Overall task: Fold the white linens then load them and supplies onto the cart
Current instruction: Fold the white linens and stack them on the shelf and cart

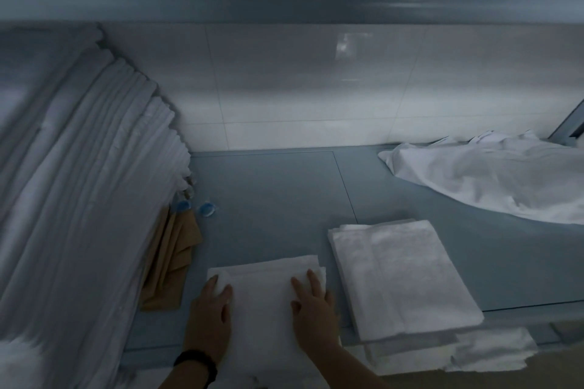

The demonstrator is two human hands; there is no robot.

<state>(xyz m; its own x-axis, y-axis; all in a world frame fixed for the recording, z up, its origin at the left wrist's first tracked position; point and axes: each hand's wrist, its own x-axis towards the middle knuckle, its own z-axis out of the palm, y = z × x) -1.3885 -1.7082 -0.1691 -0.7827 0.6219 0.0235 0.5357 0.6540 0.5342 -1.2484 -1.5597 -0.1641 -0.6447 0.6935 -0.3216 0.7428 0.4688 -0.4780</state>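
Towel spans both hands, long axis hand to hand: right hand flat-fingered on it, left hand at its left corner, pinch unclear; folded stack just beyond right hand.

White towel flat at counter front edge; folded towel just beside, right; crumpled sheet back-right corner; tall folded stack left edge.
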